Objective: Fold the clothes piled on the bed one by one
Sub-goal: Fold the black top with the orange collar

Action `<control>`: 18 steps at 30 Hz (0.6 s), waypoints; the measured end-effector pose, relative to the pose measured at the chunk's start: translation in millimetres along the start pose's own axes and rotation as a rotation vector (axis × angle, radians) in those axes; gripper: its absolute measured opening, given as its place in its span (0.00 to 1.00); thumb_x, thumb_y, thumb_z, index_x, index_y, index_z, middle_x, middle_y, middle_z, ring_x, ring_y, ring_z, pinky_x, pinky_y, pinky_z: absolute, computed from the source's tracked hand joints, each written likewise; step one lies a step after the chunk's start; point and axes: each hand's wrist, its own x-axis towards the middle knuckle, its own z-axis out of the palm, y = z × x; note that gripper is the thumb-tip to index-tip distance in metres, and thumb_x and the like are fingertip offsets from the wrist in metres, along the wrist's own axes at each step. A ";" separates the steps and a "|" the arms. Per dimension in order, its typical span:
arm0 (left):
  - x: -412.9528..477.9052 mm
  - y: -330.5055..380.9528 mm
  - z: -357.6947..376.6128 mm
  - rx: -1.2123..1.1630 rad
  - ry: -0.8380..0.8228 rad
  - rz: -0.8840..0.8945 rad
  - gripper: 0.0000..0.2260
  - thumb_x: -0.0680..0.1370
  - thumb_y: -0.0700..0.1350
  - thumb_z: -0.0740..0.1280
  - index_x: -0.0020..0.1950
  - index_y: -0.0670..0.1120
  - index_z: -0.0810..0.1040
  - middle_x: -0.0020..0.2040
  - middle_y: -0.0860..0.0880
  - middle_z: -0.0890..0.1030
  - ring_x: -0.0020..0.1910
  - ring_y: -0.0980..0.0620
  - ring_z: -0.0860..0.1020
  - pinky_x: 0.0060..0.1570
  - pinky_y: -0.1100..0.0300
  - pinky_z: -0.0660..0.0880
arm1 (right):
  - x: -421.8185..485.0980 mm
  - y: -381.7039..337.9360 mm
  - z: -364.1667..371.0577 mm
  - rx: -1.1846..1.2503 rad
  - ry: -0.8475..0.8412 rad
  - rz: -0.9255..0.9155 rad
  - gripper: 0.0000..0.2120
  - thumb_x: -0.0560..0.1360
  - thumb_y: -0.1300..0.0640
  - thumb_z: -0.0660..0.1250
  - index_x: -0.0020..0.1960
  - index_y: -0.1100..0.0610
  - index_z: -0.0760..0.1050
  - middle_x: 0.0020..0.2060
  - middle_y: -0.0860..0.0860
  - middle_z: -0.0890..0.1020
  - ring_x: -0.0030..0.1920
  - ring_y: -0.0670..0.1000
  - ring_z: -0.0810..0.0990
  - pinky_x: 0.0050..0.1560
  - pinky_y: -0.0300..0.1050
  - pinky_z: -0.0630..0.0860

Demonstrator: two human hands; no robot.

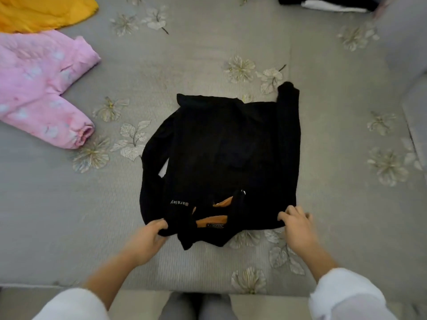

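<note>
A black jacket (pixel 221 153) lies flat in the middle of the grey flowered bed (pixel 208 47), collar end toward me, with an orange lining and label showing at the neck. Both sleeves are folded in along its sides. My left hand (pixel 147 239) pinches the near left corner by the collar. My right hand (pixel 298 225) grips the near right corner. A pink padded garment (pixel 44 88) lies at the left, and an orange cloth (pixel 44 12) sits at the far left corner.
Dark and white clothing (pixel 323 3) lies at the far edge on the right. A grey pillow or cushion (pixel 406 42) rises along the right side. The bed's near edge (pixel 138 294) runs just in front of my knees.
</note>
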 end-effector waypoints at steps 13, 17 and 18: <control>45.2 29.4 48.5 -0.037 -0.188 -0.126 0.21 0.80 0.48 0.61 0.73 0.53 0.67 0.62 0.51 0.73 0.62 0.52 0.72 0.58 0.65 0.67 | 18.8 -70.9 32.5 0.434 -0.328 -0.008 0.25 0.77 0.50 0.63 0.72 0.49 0.65 0.63 0.52 0.72 0.64 0.55 0.70 0.61 0.52 0.71; 52.7 31.9 45.2 -0.153 -0.189 -0.166 0.16 0.79 0.44 0.62 0.68 0.50 0.74 0.61 0.52 0.78 0.58 0.56 0.75 0.55 0.67 0.68 | 27.7 -64.4 21.3 0.451 -0.533 0.004 0.08 0.74 0.57 0.63 0.37 0.53 0.77 0.36 0.51 0.78 0.43 0.54 0.78 0.37 0.42 0.72; 56.7 31.7 40.4 -0.186 -0.085 -0.183 0.15 0.79 0.44 0.62 0.65 0.50 0.76 0.59 0.52 0.80 0.55 0.57 0.76 0.53 0.67 0.70 | 31.9 -61.2 16.9 0.499 -0.522 0.016 0.12 0.73 0.58 0.62 0.31 0.54 0.74 0.31 0.50 0.75 0.38 0.53 0.76 0.33 0.41 0.69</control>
